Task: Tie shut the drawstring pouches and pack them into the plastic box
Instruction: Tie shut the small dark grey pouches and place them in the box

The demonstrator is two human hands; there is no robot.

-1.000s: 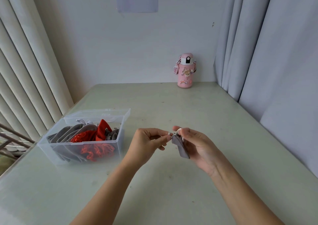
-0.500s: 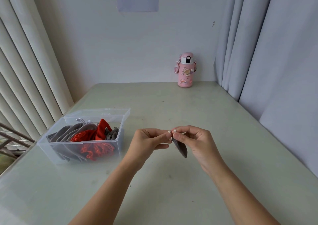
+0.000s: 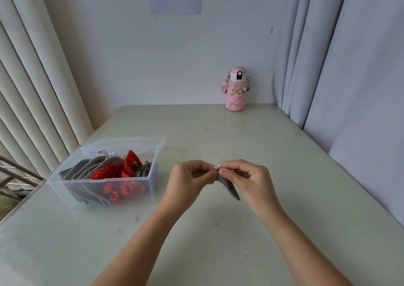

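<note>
A small grey drawstring pouch (image 3: 229,187) hangs between my two hands above the middle of the table. My left hand (image 3: 188,178) and my right hand (image 3: 247,179) both pinch its silvery drawstring (image 3: 217,167) at the pouch's top, fingertips nearly touching. The clear plastic box (image 3: 150,183) stands open at the left, with several grey and red pouches (image 3: 113,172) inside it.
A pink water bottle (image 3: 236,89) stands at the back of the pale green table (image 3: 240,145) by the wall. Vertical blinds run along the left edge, grey curtains along the right. A sheet of paper hangs on the wall.
My hands have drawn closer together at the pouch's top, and the fingers have closed onto the string. The pouch hangs a little lower and more edge-on.
</note>
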